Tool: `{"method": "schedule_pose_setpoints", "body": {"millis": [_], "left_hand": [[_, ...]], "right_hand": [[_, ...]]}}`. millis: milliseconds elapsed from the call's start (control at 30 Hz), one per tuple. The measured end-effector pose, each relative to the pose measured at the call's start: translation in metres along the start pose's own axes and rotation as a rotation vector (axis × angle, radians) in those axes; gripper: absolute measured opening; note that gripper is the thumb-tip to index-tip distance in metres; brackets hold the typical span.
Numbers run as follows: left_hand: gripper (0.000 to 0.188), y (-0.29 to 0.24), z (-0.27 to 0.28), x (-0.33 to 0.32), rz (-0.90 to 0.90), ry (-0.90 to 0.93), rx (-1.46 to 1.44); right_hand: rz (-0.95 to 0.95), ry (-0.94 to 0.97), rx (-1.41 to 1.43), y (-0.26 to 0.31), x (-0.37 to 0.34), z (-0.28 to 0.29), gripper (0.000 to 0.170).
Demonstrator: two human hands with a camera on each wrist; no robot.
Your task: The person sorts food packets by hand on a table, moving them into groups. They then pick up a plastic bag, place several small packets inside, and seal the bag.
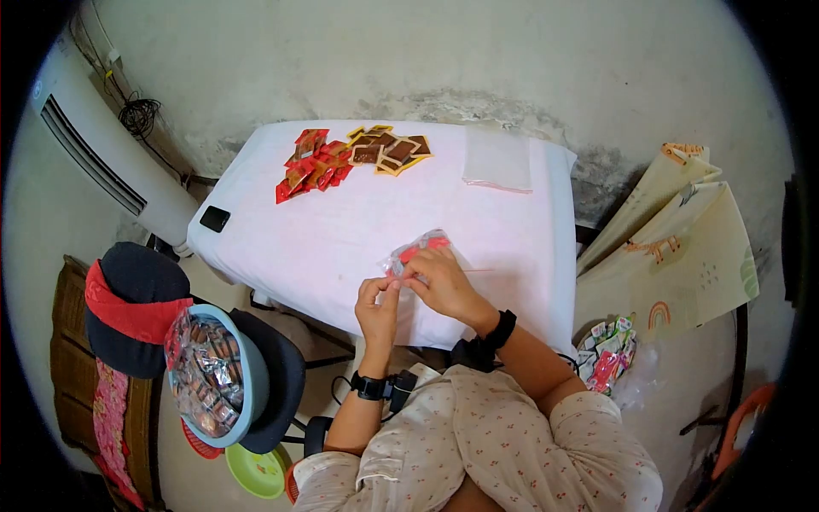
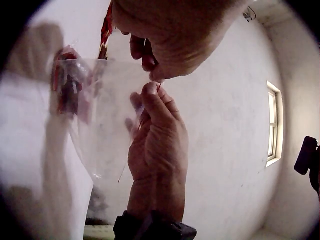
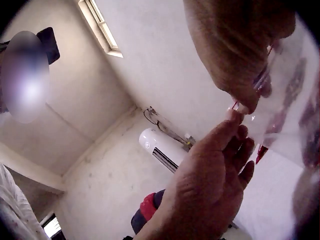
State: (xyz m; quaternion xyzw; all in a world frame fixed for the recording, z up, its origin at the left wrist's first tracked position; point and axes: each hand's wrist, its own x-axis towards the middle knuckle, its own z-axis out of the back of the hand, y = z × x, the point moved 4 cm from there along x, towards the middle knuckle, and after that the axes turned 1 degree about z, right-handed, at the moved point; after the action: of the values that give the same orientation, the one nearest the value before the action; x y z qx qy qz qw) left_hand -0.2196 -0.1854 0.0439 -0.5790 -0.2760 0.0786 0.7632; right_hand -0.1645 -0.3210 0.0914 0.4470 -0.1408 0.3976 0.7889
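Note:
A clear plastic bag (image 1: 413, 247) (image 2: 107, 115) (image 3: 280, 95) with a red edge line lies over the front part of the white-covered table. Red packets (image 1: 437, 243) (image 2: 69, 92) show inside it. The left hand (image 1: 377, 317) (image 2: 175, 35) (image 3: 207, 185) pinches the bag's red-lined edge between thumb and fingers. Close beside it, fingertips nearly meeting, the right hand (image 1: 445, 286) (image 2: 159, 145) (image 3: 240, 45) pinches the same edge. Whether the fingertips touch each other cannot be told.
Red packets (image 1: 314, 166) and brown-and-yellow packets (image 1: 392, 149) lie at the table's (image 1: 299, 247) back. Clear bags (image 1: 497, 160) lie at back right, a black phone (image 1: 214, 219) at left. A blue basin (image 1: 260, 375) of wrapped pieces stands on a chair at left.

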Motion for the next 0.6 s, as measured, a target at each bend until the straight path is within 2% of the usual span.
{"method": "schedule_pose_setpoints", "body": {"millis": [267,400,600], "left_hand": [[0.007,-0.006,0.000,-0.001,-0.011,0.001,-0.014],[0.008,-0.004,-0.002,-0.003,-0.003,0.007,-0.061],[0.009,-0.007,0.003,-0.009,-0.086,0.042,0.019]], "right_hand": [[-0.021,0.044,-0.038,-0.004,-0.006,-0.001,0.010],[-0.023,0.010,-0.027,-0.002,-0.010,-0.001,0.008],[-0.006,-0.057,-0.073,0.012,-0.021,0.000,0.008]]}}
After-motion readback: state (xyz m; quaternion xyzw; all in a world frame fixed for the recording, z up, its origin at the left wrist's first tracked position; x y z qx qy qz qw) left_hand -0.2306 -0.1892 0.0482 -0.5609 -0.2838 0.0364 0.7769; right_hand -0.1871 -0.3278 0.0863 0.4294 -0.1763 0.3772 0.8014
